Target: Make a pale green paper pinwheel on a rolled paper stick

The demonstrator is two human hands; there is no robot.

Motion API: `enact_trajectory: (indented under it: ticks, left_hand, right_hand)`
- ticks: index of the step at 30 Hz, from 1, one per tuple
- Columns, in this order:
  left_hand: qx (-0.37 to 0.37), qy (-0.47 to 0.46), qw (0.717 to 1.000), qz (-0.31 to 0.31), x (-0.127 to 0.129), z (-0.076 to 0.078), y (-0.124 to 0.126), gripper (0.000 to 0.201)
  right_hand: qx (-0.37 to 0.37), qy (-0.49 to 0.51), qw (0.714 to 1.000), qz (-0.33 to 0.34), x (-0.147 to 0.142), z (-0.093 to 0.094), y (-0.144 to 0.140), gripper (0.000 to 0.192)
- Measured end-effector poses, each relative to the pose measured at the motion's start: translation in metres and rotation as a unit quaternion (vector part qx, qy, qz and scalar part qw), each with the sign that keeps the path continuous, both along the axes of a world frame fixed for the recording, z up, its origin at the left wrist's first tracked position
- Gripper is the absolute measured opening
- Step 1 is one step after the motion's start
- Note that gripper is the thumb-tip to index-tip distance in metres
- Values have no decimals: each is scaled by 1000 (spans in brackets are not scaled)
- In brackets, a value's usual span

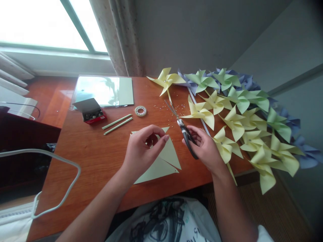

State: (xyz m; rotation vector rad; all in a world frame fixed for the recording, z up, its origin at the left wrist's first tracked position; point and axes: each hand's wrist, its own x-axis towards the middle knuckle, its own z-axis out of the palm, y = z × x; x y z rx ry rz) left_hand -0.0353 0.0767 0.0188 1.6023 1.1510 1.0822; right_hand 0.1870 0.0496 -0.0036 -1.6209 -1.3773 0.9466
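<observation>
My right hand (205, 146) grips a pair of scissors (186, 136) by its black handles, the blades pointing away from me over the table. My left hand (142, 149) hovers above a pale green-yellow sheet of paper (158, 169), thumb and fingers curled together in a pinch. Whatever may be between those fingertips is too small or hidden to make out. The sheet has slits running in from its corners and a small hole near its right corner. Part of it is covered by my left hand.
Finished paper pinwheels (234, 122) in yellow, green and blue crowd the right side. Two rolled paper sticks (117, 125), a tape roll (140, 111), an open red box (93, 116) and a sheet in a clear sleeve (126, 90) lie left. Tiny paper bits (174, 111) litter the middle.
</observation>
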Motion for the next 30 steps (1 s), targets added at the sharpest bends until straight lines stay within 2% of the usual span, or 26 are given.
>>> enact_trajectory:
  ticks: [2,5,8,12,16,20,23,26,30]
  left_hand:
    - [-4,-2,1000,-2,0,-1,0,12]
    - [-9,-10,1000,-5,-2,-1,-1,12]
    - [-21,-31,999,-9,-3,0,-1,12]
    - [-46,-64,997,-6,-1,3,0,13]
    - [-63,-68,996,10,1,4,1,15]
    - [-64,-67,996,4,2,0,2,17]
    - [-58,-71,996,-10,2,-3,3,16]
    - [-65,-83,994,-24,2,-4,3,15]
    - [-76,-95,991,-50,3,-1,2,12]
  right_hand:
    - [43,-107,993,-7,-1,-4,-1,49]
    - [94,-237,967,-8,-6,-5,-1,43]
    - [106,-299,948,3,-11,-7,2,37]
    - [95,-335,937,16,-12,-11,5,35]
    - [123,-300,945,28,-13,1,2,33]
    - [179,-135,973,46,-25,28,-7,18]
    - [190,-63,977,70,-38,41,-11,11]
    - [195,-51,975,91,-48,41,-9,13]
    - [186,-32,979,72,-52,33,-5,12]
